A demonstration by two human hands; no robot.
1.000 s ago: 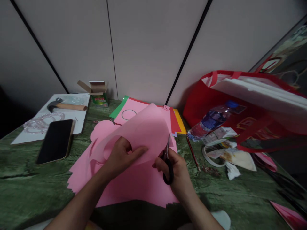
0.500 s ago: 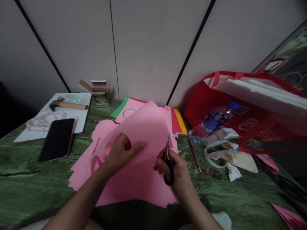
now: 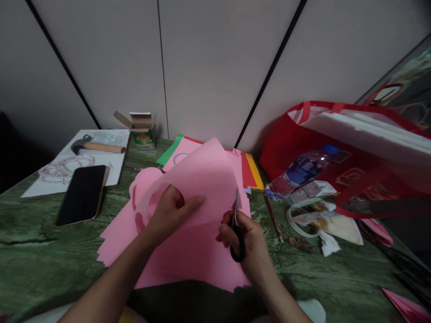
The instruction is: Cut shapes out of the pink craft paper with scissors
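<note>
My left hand grips a curled sheet of pink paper, thumb on top and the fingers hidden behind it. My right hand is closed round black-handled scissors, blades pointing up and away. The blades touch the right edge of the held sheet. Underneath lies a stack of pink paper with stepped corners. A rounded pink paper piece shows at its upper left. Behind the stack are green, red and yellow sheets and a pink sheet with a drawn circle.
On the left are a black phone, a hammer, a beaded string and a small green box. To the right are a pencil, a plastic bottle, a tape roll and a red bag.
The view has shifted slightly. Both hands keep their grips, and the curled pink sheet has tilted up a little at its top.
</note>
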